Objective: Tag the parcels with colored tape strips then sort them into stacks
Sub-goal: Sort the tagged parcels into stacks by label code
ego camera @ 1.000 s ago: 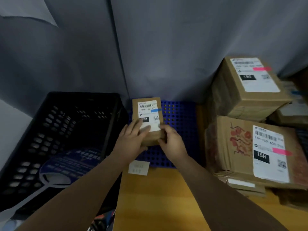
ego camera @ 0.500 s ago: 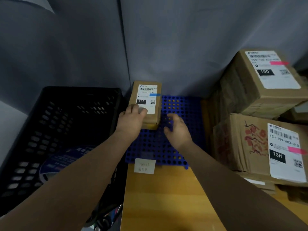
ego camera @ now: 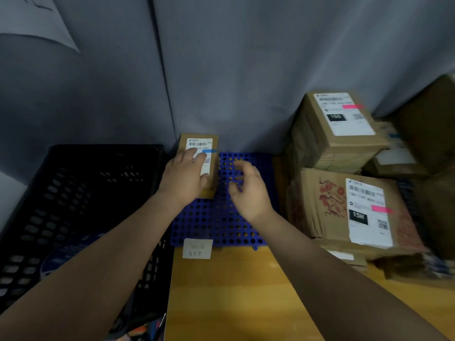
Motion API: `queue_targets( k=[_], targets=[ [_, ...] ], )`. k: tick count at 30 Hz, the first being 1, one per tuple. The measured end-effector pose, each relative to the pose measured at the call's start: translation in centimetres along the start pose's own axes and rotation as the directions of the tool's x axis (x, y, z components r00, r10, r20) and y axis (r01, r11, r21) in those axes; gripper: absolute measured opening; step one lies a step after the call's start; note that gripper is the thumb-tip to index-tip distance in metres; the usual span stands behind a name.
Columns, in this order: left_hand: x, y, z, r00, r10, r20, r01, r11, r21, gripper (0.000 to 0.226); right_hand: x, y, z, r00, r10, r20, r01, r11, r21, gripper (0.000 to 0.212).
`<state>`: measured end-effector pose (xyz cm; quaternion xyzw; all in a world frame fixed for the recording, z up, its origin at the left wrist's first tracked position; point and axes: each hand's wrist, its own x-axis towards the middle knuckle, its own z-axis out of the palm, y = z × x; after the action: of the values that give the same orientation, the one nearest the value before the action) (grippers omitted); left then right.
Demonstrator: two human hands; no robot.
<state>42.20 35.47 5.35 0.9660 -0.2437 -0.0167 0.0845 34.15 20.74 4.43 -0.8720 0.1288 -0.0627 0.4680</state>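
Pink tape strips (ego camera: 352, 106) on two parcels (ego camera: 327, 153)

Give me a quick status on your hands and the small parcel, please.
Left hand flat on the small parcel, right hand loose over the blue mat, holding nothing. Parcel blue-taped, lying on mat's back left corner. Pink-taped boxes stacked to the right, apart.

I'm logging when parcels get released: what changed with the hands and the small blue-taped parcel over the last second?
The right hand let go of the small blue-taped parcel and drew away rightward over the blue perforated mat. The left hand went from holding its near end to lying flat on its label, and the parcel slid back toward the curtain. The pink-taped parcels at right stayed stacked.
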Motion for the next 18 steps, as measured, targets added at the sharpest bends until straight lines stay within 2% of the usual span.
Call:
queue_targets(
  k=[6, 9, 11, 13, 15, 16, 18],
  targets=[
    [-1.7, 5.6, -3.4, 0.981, 0.008, -0.195, -0.055, 0.97, -0.236, 0.044, -2.3, -1.5, -6.6, 0.969, -0.136, -0.205, 0.157, 0.983, 0.092, 0.041],
    [-3.0, 9.6, -3.0, 0.987, -0.008, -0.16, -0.062, 0.904, -0.423, 0.046, -4.3, -1.1, -10.7, 0.944, -0.205, -0.26, 0.215, 0.976, 0.012, 0.038],
    [-3.9, 12.6, -2.0, 0.997, -0.072, -0.016, 0.048, 0.802, -0.595, 0.052, -5.7, 0.0, -13.3, 0.933, -0.231, -0.277, 0.212, 0.972, -0.097, 0.034],
    [-5.1, 15.7, -0.5, 0.975, -0.11, 0.194, 0.214, 0.714, -0.667, 0.064, -7.0, 1.6, -15.6, 0.947, -0.176, -0.269, 0.076, 0.936, -0.345, 0.031],
    [-6.2, 18.5, 0.7, 0.906, -0.13, 0.404, 0.388, 0.64, -0.664, 0.075, -8.4, 3.4, -17.8, 0.971, -0.048, -0.234, -0.094, 0.822, -0.561, 0.035],
    [-6.6, 19.7, 1.1, 0.853, -0.148, 0.5, 0.489, 0.559, -0.669, 0.081, -9.2, 4.3, -18.9, 0.977, 0.0, -0.215, -0.134, 0.782, -0.608, 0.038],
    [-7.2, 21.5, 1.7, 0.74, -0.172, 0.65, 0.664, 0.334, -0.669, 0.091, -10.3, 6.1, -20.7, 0.983, 0.055, -0.174, -0.155, 0.757, -0.635, 0.044]
  ],
)
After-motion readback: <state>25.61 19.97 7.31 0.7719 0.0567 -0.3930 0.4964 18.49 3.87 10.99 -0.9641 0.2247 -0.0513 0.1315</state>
